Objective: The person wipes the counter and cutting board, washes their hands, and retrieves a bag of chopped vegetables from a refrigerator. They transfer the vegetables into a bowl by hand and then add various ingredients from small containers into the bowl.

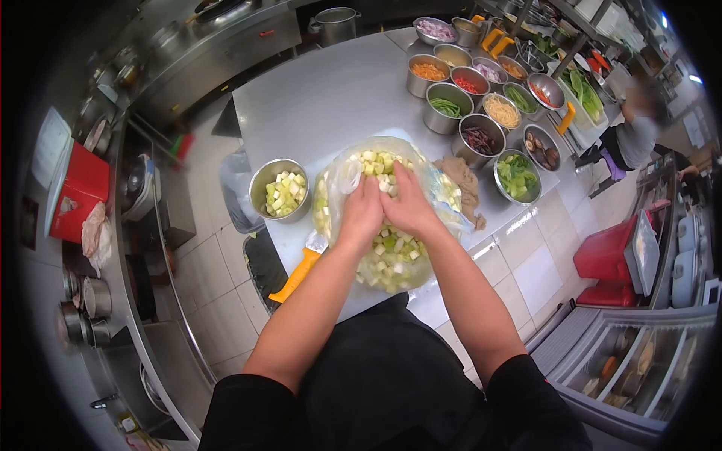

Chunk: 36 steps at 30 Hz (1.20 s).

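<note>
Both of my hands are at the middle of a large clear plastic bag (391,269) full of pale green and white vegetable cubes. My left hand (364,209) and my right hand (408,200) touch each other over the cubes, fingers pointing forward and curled in among them; their fingertips are partly hidden. Left of the bag stands a steel pot (257,197) of the same cubes. A knife with a yellow handle (295,276) lies by my left forearm, its blade partly under the bag. Beneath the bag is a white cutting board (292,239).
Steel bowls of cut vegetables, among them green beans (445,107) and leafy greens (516,177), stand at the right of the steel table (316,98). A brown cloth (460,184) lies beside the bag. Another person (635,139) stands at far right.
</note>
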Motion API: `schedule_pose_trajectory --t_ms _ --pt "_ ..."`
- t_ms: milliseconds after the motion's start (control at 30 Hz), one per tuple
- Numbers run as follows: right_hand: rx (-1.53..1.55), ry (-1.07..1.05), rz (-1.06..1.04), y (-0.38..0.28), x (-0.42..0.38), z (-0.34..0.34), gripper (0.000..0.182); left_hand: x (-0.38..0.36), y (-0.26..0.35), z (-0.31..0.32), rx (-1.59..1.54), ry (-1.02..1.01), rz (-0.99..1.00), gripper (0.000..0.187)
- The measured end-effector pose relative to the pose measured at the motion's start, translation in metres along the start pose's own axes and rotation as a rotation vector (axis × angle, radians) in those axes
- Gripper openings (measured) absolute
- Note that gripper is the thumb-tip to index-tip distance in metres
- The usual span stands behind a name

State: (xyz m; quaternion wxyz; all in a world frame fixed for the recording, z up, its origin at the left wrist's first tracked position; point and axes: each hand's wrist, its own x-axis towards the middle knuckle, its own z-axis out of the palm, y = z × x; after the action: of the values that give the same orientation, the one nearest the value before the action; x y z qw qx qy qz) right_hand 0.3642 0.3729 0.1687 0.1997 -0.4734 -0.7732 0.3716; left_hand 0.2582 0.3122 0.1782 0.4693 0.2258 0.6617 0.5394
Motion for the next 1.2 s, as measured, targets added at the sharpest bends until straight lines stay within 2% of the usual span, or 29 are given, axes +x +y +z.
schedule_pose_trajectory --t_ms 67,133,233,267,367,467,567,633,767,900,1000,1200 --pt "0.123 0.104 0.03 -0.007 0.004 0.011 0.066 0.001 0.006 0.009 -0.22 -0.013 -0.064 0.053" --pt "0.409 0.178 0.161 -0.013 0.009 0.018 0.052 0.008 0.006 0.019 -0.494 0.003 -0.094 0.052" --pt "0.71 0.334 0.308 -0.019 0.009 0.018 0.042 0.003 0.01 0.034 -0.471 0.049 0.089 0.041" --pt "0.781 0.392 0.352 -0.017 0.007 0.019 0.04 -0.001 0.012 0.038 -0.424 0.054 0.091 0.04" --pt "0.793 0.555 0.224 -0.012 0.002 0.024 0.035 -0.005 0.017 0.04 -0.298 0.075 0.13 0.034" --pt "0.918 0.591 0.118 -0.01 -0.002 0.022 0.032 -0.006 0.016 0.036 -0.245 0.067 0.207 0.029" --pt "0.984 0.562 0.096 -0.056 -0.021 0.002 0.027 -0.029 0.039 0.025 -0.325 0.049 0.295 0.027" --pt "1.02 0.555 0.003 -0.084 -0.023 0.0 0.026 -0.036 0.054 0.015 -0.385 0.073 0.419 0.03" --pt "1.078 0.458 -0.126 -0.148 -0.015 0.012 0.023 -0.048 0.091 -0.033 -0.471 0.16 0.532 0.025" --pt "1.096 0.32 -0.173 -0.189 0.001 0.059 0.02 -0.041 0.102 -0.093 -0.557 0.237 0.524 0.019" --pt "1.036 0.254 -0.175 -0.182 0.02 0.103 0.019 -0.024 0.085 -0.123 -0.589 0.287 0.482 0.019" --pt "0.837 -0.082 0.122 -0.154 0.039 0.121 0.021 0.01 0.038 -0.159 -0.481 0.276 0.251 0.024"
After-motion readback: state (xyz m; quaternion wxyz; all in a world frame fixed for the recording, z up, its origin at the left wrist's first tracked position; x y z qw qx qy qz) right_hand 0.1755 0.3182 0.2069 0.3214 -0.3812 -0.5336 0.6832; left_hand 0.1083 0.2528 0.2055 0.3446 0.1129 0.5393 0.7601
